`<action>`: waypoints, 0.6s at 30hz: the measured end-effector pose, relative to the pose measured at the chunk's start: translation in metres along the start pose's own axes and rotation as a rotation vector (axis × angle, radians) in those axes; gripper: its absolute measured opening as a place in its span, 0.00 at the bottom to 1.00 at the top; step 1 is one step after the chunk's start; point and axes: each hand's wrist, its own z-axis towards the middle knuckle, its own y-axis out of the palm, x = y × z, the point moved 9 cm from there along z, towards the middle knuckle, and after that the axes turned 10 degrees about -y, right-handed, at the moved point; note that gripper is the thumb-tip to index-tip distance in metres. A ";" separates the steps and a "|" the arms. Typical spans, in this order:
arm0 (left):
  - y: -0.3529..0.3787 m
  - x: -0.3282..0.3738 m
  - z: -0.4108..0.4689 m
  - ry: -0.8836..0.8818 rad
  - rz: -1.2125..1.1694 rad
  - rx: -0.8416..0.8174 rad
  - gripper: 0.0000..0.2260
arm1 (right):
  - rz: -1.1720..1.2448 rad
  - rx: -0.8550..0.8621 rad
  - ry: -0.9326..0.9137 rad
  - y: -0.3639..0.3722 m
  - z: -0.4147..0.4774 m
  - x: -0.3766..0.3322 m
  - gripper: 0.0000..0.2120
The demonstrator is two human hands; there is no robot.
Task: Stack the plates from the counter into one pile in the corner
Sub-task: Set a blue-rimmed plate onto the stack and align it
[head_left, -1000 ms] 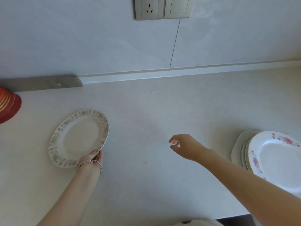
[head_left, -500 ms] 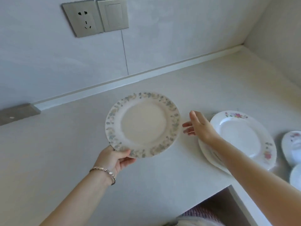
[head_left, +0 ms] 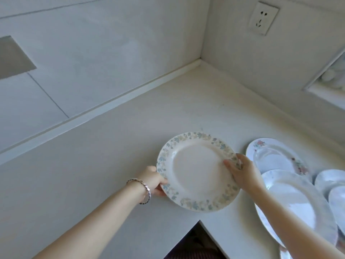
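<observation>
A white plate with a blue and yellow leaf rim [head_left: 196,172] is held just above the counter [head_left: 93,165] by both hands. My left hand [head_left: 154,179], with a bracelet on the wrist, grips its left rim. My right hand [head_left: 239,170] grips its right rim, thumb on top. To the right, a white plate with pink flowers [head_left: 274,156] lies on the counter. Nearer me a larger pale plate [head_left: 293,200] overlaps it, partly hidden by my right forearm. The inner corner of the counter [head_left: 200,64] lies beyond the held plate.
Two smaller white dishes [head_left: 332,186] sit at the right edge. A wall socket [head_left: 263,17] is on the right wall, and a recessed opening [head_left: 330,79] lies below it. The counter's inner front edge [head_left: 199,220] cuts in near me.
The plate has travelled right toward the corner. My right hand, open beside it before, now grips its right rim. The view has swung right, showing more dishes.
</observation>
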 end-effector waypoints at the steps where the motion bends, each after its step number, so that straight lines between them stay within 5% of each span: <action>1: 0.006 0.005 0.008 -0.001 0.062 0.051 0.09 | -0.006 0.007 0.018 -0.002 0.001 0.009 0.23; 9: 0.014 0.041 0.031 0.101 0.806 0.396 0.18 | -0.083 -0.032 0.107 0.011 0.018 0.054 0.25; 18: 0.009 0.060 0.030 0.223 1.267 0.571 0.20 | -0.353 -0.023 0.046 0.027 0.017 0.056 0.26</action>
